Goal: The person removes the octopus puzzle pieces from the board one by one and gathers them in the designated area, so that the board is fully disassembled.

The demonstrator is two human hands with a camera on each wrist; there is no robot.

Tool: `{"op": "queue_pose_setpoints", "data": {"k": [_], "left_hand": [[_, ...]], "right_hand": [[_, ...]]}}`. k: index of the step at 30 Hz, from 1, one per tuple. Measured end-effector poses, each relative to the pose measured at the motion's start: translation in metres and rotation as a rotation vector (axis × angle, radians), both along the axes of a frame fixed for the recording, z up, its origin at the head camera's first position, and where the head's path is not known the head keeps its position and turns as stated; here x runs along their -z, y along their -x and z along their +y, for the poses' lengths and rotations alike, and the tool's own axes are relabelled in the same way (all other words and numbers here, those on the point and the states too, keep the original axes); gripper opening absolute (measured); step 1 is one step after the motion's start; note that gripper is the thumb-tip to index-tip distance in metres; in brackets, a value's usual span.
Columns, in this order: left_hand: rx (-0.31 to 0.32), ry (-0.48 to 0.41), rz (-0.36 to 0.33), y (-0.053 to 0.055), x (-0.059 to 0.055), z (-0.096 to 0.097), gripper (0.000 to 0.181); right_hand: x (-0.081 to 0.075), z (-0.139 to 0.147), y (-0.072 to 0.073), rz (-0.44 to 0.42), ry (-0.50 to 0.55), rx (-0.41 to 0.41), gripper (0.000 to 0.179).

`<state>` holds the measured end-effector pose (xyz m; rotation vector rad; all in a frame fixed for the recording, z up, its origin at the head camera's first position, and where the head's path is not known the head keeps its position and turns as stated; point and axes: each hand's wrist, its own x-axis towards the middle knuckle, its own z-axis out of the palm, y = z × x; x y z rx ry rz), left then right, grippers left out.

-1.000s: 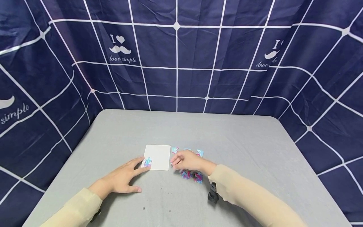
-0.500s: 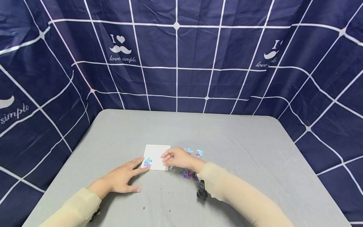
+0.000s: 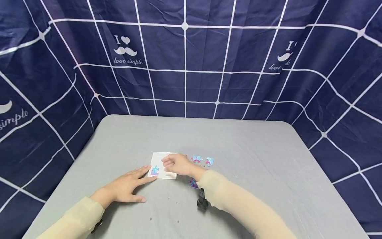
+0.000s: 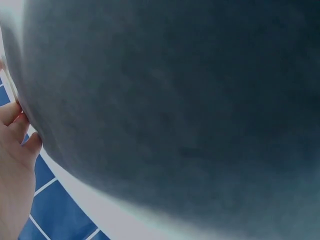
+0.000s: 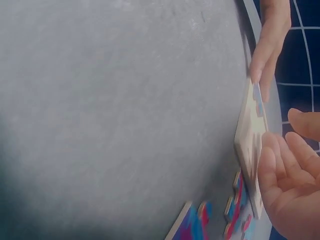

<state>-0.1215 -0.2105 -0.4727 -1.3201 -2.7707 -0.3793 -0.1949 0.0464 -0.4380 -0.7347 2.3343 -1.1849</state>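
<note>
A white square board (image 3: pixel 157 157) lies on the grey table, with a blue-and-purple jigsaw piece (image 3: pixel 155 170) in its near left corner. My left hand (image 3: pixel 126 186) rests with fingers spread, its fingertips at the board's left edge beside that piece. Over the board's right half is my right hand (image 3: pixel 180 165), fingers bent toward the thumb. The right wrist view shows the curled fingers close over the board (image 5: pixel 244 132), thumb a little apart from them. I cannot tell whether a piece is between the right fingertips.
Right of the board lie more jigsaw pieces, among them a blue-and-pink piece (image 3: pixel 197 159), a light blue piece (image 3: pixel 209 161) and a purple piece (image 3: pixel 193 183) partly covered by the right sleeve (image 3: pixel 235 199). A dark blue gridded curtain (image 3: pixel 203 83) hangs around the table (image 3: pixel 238 142).
My right hand has moved left from among the loose pieces to over the board, its sleeve now covering some near pieces. The left hand has stayed at the board's left edge.
</note>
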Motion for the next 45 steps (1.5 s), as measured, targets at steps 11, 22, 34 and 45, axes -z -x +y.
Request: {"op": "queue_pose_setpoints", "data": {"k": [11,22,34,45], "left_hand": [[-0.033,0.047,-0.034,0.0,-0.001,-0.001,0.077],[-0.025,0.045,-0.008,0.0,0.0,-0.001,0.077],[-0.036,0.055,-0.01,-0.001,0.001,-0.001,0.077],[-0.033,0.044,-0.002,-0.001,0.001,-0.001,0.077]], "right_hand": [[0.006,-0.019,-0.001,-0.003,-0.02,0.002,0.035],[0.007,-0.026,-0.002,-0.014,-0.033,0.009,0.034],[0.01,-0.032,-0.003,-0.049,0.022,0.111,0.027],[0.012,-0.04,-0.005,0.055,0.001,0.161,0.023]]}}
